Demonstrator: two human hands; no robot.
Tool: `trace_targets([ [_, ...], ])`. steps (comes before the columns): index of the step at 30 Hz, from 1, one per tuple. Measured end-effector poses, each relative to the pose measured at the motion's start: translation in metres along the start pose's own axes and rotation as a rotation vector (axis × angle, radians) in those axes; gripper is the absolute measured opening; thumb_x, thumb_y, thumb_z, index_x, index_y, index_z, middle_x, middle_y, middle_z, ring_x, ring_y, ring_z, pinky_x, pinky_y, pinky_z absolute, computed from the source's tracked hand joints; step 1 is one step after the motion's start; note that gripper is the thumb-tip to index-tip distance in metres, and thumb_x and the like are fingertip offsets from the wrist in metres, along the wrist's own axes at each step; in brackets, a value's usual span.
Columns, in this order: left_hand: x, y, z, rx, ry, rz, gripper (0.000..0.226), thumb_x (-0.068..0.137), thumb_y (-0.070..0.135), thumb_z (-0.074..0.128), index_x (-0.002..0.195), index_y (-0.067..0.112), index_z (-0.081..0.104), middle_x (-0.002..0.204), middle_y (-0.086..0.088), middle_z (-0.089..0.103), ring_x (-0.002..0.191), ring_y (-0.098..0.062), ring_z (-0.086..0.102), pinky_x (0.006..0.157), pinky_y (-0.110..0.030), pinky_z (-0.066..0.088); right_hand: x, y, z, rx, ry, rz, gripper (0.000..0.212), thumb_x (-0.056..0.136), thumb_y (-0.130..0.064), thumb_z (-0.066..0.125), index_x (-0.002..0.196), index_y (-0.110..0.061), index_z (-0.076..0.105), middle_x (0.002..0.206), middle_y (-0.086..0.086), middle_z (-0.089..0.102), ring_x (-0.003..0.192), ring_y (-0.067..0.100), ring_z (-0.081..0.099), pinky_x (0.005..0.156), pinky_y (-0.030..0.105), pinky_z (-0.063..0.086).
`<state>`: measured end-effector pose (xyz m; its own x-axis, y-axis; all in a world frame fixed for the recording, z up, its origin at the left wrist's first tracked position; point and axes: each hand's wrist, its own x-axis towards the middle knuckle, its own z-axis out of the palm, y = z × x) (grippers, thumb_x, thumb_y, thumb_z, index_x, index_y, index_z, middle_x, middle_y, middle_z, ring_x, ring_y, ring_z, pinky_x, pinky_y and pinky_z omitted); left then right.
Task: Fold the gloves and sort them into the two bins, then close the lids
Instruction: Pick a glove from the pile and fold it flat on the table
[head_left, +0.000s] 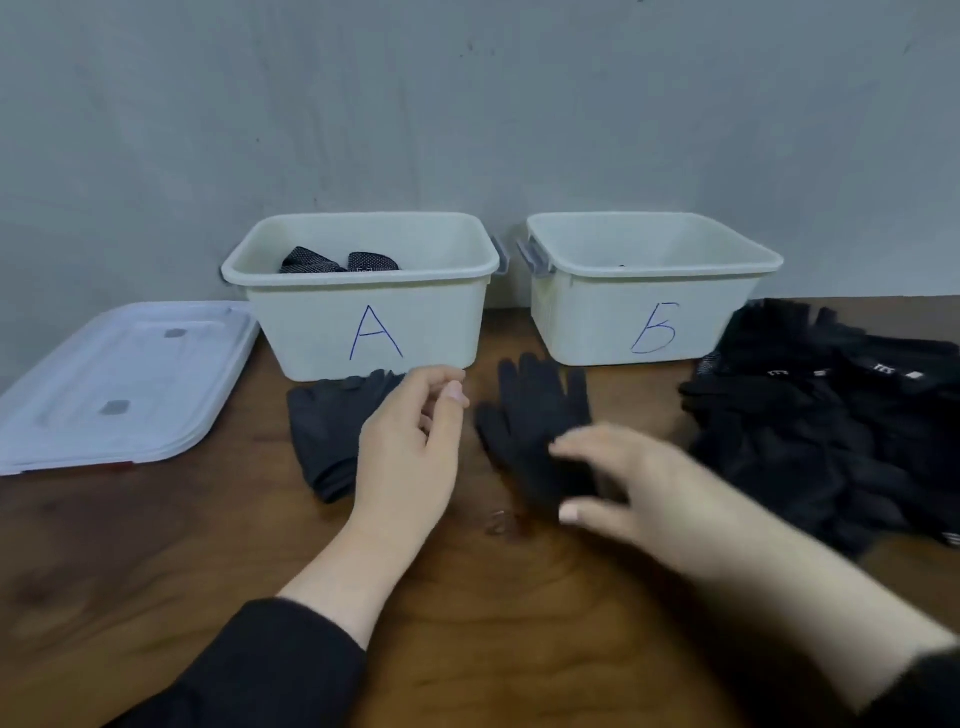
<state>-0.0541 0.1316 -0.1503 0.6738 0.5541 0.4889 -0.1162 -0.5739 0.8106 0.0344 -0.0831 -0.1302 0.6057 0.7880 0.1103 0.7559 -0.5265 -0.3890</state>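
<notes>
Black glove (530, 410) flat before bin A (363, 291) — likely for folding; left hand (410, 441) loose, right hand (634, 488) spread, both empty.

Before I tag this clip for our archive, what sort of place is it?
Probably a plain sorting workstation: a wooden table against a bare grey wall, two lettered white bins, and a pile of black gloves.

Two open hands, left (410, 441) and right (639, 483), above two black gloves (535, 410) before bins A (363, 312) and Б (649, 312).
</notes>
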Motion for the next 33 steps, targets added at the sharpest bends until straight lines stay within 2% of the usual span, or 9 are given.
trace_targets([
  [2,0.0,-0.004,0.005,0.116,-0.136,0.036,0.017,0.101,0.028,0.052,0.108,0.03,0.068,0.094,0.02,0.067,0.091,-0.001,0.061,0.08,-0.018,0.049,-0.02,0.011,0.024,-0.034,-0.062,0.047,0.059,0.09,-0.069,0.046,0.143,-0.041,0.052,0.15,-0.031,0.036,0.144,-0.007,0.025,0.125,0.029,0.019],
  [4,-0.001,-0.008,0.012,0.232,-0.347,0.111,0.017,0.1,0.031,0.055,0.109,0.03,0.07,0.1,0.019,0.064,0.095,0.0,0.058,0.086,-0.021,0.048,-0.028,0.014,0.032,-0.004,0.006,0.068,0.056,0.093,-0.067,0.038,0.14,-0.041,0.055,0.15,-0.031,0.037,0.143,-0.007,0.025,0.125,0.029,0.017],
  [8,-0.006,-0.012,0.024,0.495,-0.645,0.21,0.029,0.097,0.047,0.057,0.118,0.032,0.071,0.118,0.018,0.058,0.112,-0.004,0.047,0.1,-0.033,0.042,-0.024,0.017,0.035,-0.011,0.07,0.064,0.041,0.102,-0.05,0.043,0.138,-0.038,0.058,0.149,-0.028,0.041,0.136,-0.011,0.027,0.115,0.01,0.003],
  [13,-0.008,-0.01,0.025,0.612,-0.646,0.234,0.041,0.095,0.059,0.052,0.126,0.036,0.066,0.127,0.02,0.054,0.118,-0.003,0.043,0.104,-0.029,0.033,-0.025,0.02,0.037,0.004,0.102,0.037,0.037,0.103,-0.046,0.045,0.134,-0.036,0.062,0.145,-0.027,0.047,0.133,-0.013,0.032,0.122,0.022,0.019],
  [18,-0.018,0.002,0.031,0.592,-0.737,0.276,0.051,0.093,0.066,0.046,0.138,0.043,0.053,0.139,0.022,0.042,0.123,0.002,0.032,0.109,-0.027,0.023,-0.027,0.028,0.032,0.045,0.283,0.055,0.027,0.1,-0.041,0.049,0.114,-0.03,0.069,0.116,-0.023,0.061,0.111,-0.001,0.055,0.1,0.033,0.048],
  [23,-0.017,-0.002,0.035,0.68,-0.693,0.311,0.042,0.098,0.058,0.044,0.136,0.045,0.056,0.136,0.02,0.047,0.127,-0.003,0.04,0.109,-0.033,0.029,-0.031,0.041,0.025,-0.088,0.441,0.12,0.015,0.098,-0.028,0.062,0.108,-0.022,0.07,0.109,-0.013,0.064,0.1,0.009,0.056,0.091,0.041,0.051],
  [26,-0.015,-0.004,0.03,0.709,-0.668,0.296,0.041,0.097,0.059,0.045,0.132,0.044,0.061,0.131,0.022,0.05,0.121,-0.003,0.044,0.106,-0.033,0.031,-0.037,0.052,0.02,-0.204,0.498,0.247,0.024,0.094,-0.027,0.069,0.116,-0.018,0.071,0.116,-0.005,0.064,0.107,0.021,0.059,0.096,0.045,0.047],
  [30,-0.013,-0.001,0.025,0.761,-0.619,0.296,0.049,0.094,0.066,0.035,0.124,0.043,0.066,0.124,0.022,0.053,0.114,-0.003,0.047,0.104,-0.032,0.032,-0.044,0.068,0.016,-0.324,0.4,0.446,0.042,0.092,-0.037,0.071,0.129,-0.016,0.067,0.129,-0.001,0.061,0.12,0.026,0.054,0.103,0.047,0.04],
  [33,-0.015,0.003,0.027,0.7,-0.612,0.359,0.051,0.095,0.063,0.033,0.132,0.04,0.061,0.135,0.019,0.052,0.125,-0.003,0.043,0.111,-0.029,0.024,-0.042,0.069,0.018,-0.355,0.374,0.475,0.032,0.093,-0.032,0.07,0.12,-0.014,0.071,0.122,0.0,0.063,0.113,0.027,0.056,0.092,0.043,0.046],
])
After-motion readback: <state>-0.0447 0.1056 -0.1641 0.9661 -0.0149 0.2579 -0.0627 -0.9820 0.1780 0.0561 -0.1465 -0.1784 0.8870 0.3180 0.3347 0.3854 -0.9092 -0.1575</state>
